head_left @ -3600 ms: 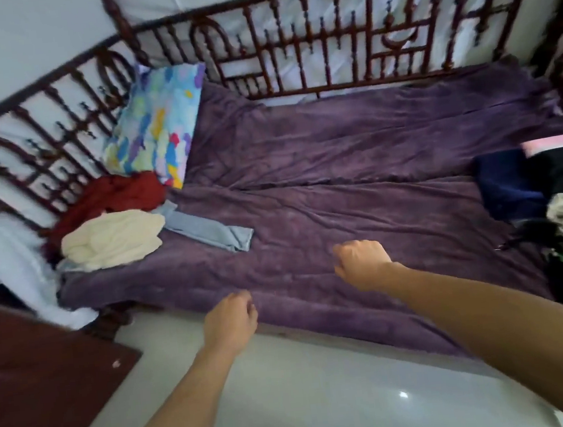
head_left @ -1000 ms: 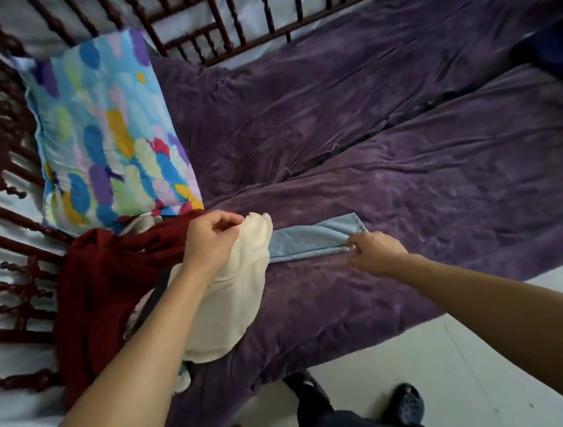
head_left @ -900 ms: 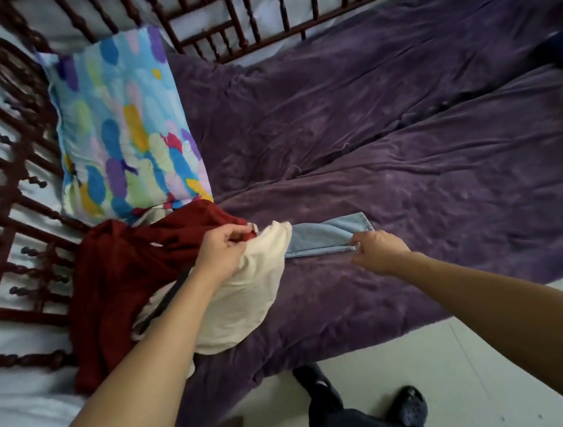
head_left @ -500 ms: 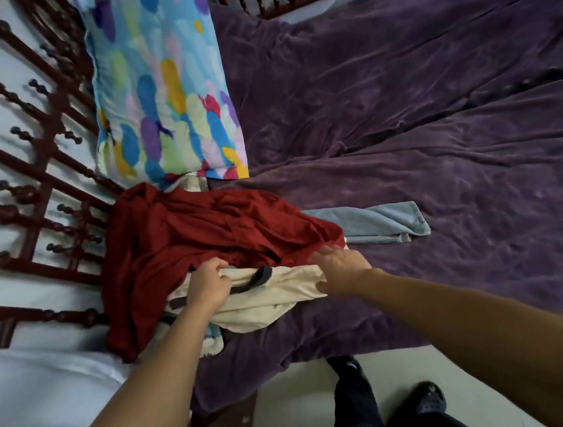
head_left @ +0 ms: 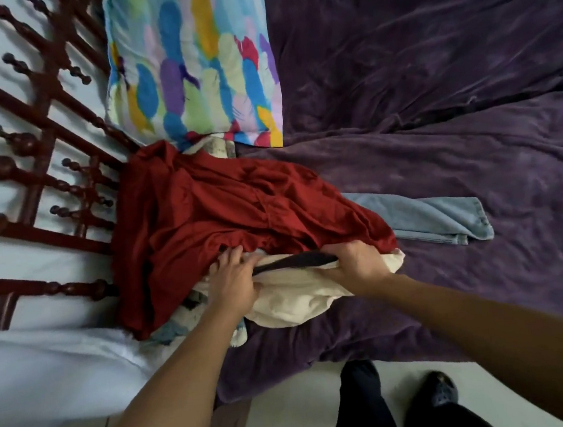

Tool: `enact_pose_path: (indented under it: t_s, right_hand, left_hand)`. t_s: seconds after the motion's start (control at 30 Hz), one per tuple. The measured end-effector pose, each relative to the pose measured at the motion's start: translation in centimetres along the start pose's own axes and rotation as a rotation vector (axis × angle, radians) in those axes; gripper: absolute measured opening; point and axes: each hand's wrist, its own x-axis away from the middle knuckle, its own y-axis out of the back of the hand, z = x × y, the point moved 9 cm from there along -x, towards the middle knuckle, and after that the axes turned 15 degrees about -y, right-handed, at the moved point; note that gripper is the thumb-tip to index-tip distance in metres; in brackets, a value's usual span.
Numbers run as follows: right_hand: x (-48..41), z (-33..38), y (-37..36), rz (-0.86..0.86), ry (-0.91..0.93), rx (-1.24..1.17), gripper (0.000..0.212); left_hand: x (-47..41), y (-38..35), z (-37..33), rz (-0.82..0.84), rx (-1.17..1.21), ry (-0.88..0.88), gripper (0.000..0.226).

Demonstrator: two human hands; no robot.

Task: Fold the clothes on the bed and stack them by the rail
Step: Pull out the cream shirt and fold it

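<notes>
Gripping cream garment (head_left: 292,303) w/ both hands, near frame centre, on purple blanket (head_left: 434,102) by its 6 o'clock edge. Left hand (head_left: 233,281) at garment's 9 o'clock end: curled tight on the cloth beside black trim (head_left: 298,261), fingertips touching hem of red garment (head_left: 218,212). Right hand (head_left: 357,263) at 3 o'clock end: curled round cloth + end of trim, knuckles up, also against red hem. Red garment unfolded and crumpled, draped over cream one's 12 o'clock side, spreading toward 9 o'clock right up to rail (head_left: 27,155). Blue denim piece (head_left: 428,216) at 3 o'clock of pile, flat on blanket, one end tucked under red garment, clear of both hands. Multicolour pillow (head_left: 190,67) at 12 o'clock of pile, beside rail, bottom edge touching red cloth. Printed cloth (head_left: 220,148) peeking out btwn pillow and red garment; can't tell what it is. White sheet (head_left: 47,366) at 8 o'clock. Floor (head_left: 292,415) at 6 o'clock w/ dark shoe (head_left: 440,392) at 5 o'clock.
</notes>
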Motion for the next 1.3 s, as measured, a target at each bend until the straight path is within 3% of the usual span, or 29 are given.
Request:
enact_pose_path:
  t_s: [0.07, 0.17, 0.37, 0.57, 0.63, 0.7, 1.03, 1.17, 1.3]
  right_hand:
    - [0.3, -2.1, 5.5, -0.133, -0.018, -0.054, 0.042]
    - [0.6, -8.2, 14.1, -0.35, -0.149, -0.17, 0.028]
    - [5.1, -19.4, 29.5, -0.635, -0.265, -0.38, 0.013]
    - [9.9, -28.3, 44.1, -0.807, -0.265, -0.49, 0.011]
    - [11.7, -30.8, 49.0, -0.862, -0.241, -0.442, 0.035]
    - [14.2, -33.7, 53.4, -0.918, -0.236, -0.375, 0.043]
    - [29.2, -48.8, 70.6, -1.275, -0.419, -0.299, 0.031]
    - [32.2, -51.2, 70.4, -1.262, -0.503, -0.226, 0.035]
    - [29.9, -52.4, 63.0, -0.933, -0.571, -0.059, 0.033]
  left_hand:
    - [-1.7, 1.9, -1.8, -0.073, 0.008, -0.03, 0.038]
    - [-4.4, 6.6, -6.3, -0.219, 0.258, -0.125, 0.022]
    - [-9.9, 17.6, -21.0, -0.307, 0.423, -0.438, 0.027]
    - [-14.0, 26.7, -35.1, -0.385, 0.52, -0.513, 0.026]
    - [-15.1, 30.4, -39.6, -0.459, 0.492, -0.531, 0.027]
    - [-16.2, 33.8, -44.6, -0.514, 0.412, -0.562, 0.027]
    - [-18.5, 47.0, -71.4, -0.707, 0.226, -0.753, 0.035]
    - [-19.6, 47.7, -76.5, -0.698, 0.209, -0.817, 0.034]
    - [-22.4, 43.1, -75.6, -0.576, 0.178, -0.825, 0.035]
